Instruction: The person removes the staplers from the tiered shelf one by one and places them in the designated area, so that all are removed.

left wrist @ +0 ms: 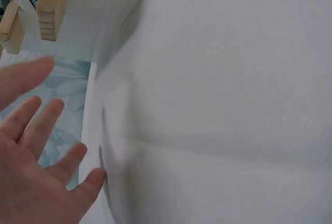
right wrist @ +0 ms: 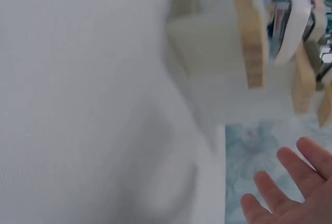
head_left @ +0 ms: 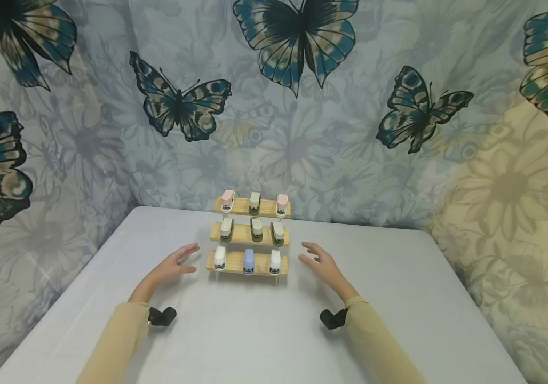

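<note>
Three wooden shelves in steps form a small rack [head_left: 232, 269] at the middle of the table, with three staplers on each. Its front shelf bears a blue stapler [head_left: 248, 260] between a white stapler [head_left: 220, 257] and another white stapler [head_left: 275, 261]. Pale grey staplers fill the middle shelf; pink staplers [head_left: 228, 198] stand at both ends of the top one. To the left of the rack, my left hand [head_left: 174, 266] has its fingers apart and holds nothing. My right hand [head_left: 324, 268] mirrors it on the right, fingers spread, also holding nothing.
The rack stands on a white-covered table [head_left: 235, 336], close to its back edge. Behind hangs a butterfly-print cloth [head_left: 302, 138]. Clear side panels [left wrist: 98, 16] support the shelves. Each wrist wears a black camera mount [head_left: 162, 317].
</note>
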A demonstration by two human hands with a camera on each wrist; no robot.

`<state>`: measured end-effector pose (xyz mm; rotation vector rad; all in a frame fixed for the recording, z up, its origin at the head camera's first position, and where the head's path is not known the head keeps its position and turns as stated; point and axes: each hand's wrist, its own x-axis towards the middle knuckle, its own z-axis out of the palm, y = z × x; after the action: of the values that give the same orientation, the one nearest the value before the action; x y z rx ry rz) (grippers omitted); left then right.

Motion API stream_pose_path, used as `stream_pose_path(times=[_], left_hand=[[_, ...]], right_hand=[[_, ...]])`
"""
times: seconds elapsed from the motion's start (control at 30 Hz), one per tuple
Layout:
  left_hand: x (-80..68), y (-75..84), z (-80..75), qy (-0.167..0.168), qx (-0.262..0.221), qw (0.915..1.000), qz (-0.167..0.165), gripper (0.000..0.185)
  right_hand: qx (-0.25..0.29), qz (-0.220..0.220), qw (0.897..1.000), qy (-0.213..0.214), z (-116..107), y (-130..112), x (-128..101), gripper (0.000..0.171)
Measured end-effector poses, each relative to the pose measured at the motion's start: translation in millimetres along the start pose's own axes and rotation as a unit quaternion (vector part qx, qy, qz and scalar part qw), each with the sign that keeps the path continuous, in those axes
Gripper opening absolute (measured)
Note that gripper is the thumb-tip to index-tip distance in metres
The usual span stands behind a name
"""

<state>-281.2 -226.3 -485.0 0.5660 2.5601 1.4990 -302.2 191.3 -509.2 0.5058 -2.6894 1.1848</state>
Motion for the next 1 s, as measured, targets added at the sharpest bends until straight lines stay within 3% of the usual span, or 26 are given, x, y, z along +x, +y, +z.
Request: stream_pose_path(times=[0.13, 0.33, 0.47, 0.67, 0.87, 1.0], left_hand=[[-3.2, -2.1, 12.7, -0.022, -0.047, 0.9986, 0.002, 0.072], [-2.6, -2.7, 36.7, 0.022, -0.067, 0.9974, -0.018, 0.079], [-1.8, -1.2, 48.7, 0.033, -0.098, 0.9943, -0.026, 0.085], [1.5, 3.4, 58.9, 0.039, -0.154, 0.9865, -0.041, 0.080], [0.8, 7.8, 65.5, 0.061, -0.184, 0.9797, -0.051, 0.072], [-0.3, 7.4, 63.9, 0.042, -0.202, 0.9779, -0.033, 0.069]], right_hand=[[0.080, -0.011, 0.997, 0.010, 19.5, -3.0, -2.8, 0.042], [0.118, -0.007, 0.993, -0.018, 20.3, -47.2, -17.4, 0.050], [0.137, 0.007, 0.991, -0.002, 25.1, -65.2, -20.4, 0.051], [0.128, -0.027, 0.991, 0.023, 46.8, -43.2, -14.6, 0.049], [0.149, -0.071, 0.986, 0.018, 29.6, -65.9, -19.4, 0.052], [0.142, -0.058, 0.988, 0.021, 33.2, -61.4, -15.7, 0.051]])
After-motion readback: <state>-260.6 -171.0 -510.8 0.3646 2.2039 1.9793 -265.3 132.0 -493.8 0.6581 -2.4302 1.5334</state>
